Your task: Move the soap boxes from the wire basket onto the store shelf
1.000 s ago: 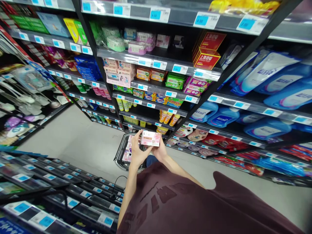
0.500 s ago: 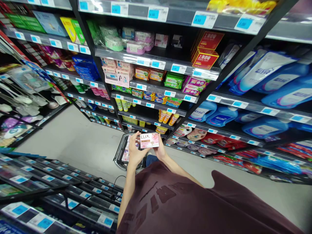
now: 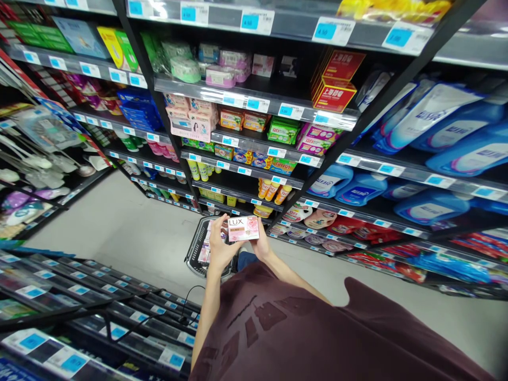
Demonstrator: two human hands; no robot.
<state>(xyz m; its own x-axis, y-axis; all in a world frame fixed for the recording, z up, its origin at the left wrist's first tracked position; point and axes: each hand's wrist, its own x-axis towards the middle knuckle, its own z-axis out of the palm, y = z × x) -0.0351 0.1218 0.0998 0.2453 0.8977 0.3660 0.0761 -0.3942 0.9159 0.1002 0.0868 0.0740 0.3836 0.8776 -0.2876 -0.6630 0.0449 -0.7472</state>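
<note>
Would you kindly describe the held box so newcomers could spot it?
Find the dark basket in the aisle. Near its right side, the left hand and right hand hold a pink and white LUX box. Unlike the packs inside, it is held.

"LUX" stands in dark capitals on the white-and-pink box [image 3: 243, 228]. A price tag [image 3: 333, 32] on the upper right reads 4.50. The characters 上海 show on the red boxes [image 3: 336, 95] on the far side, 立白 on the green packs [image 3: 283, 130]. Lettering on the blue bottles [image 3: 359, 189] and dark shirt [image 3: 262, 320] cannot be made out.
</note>
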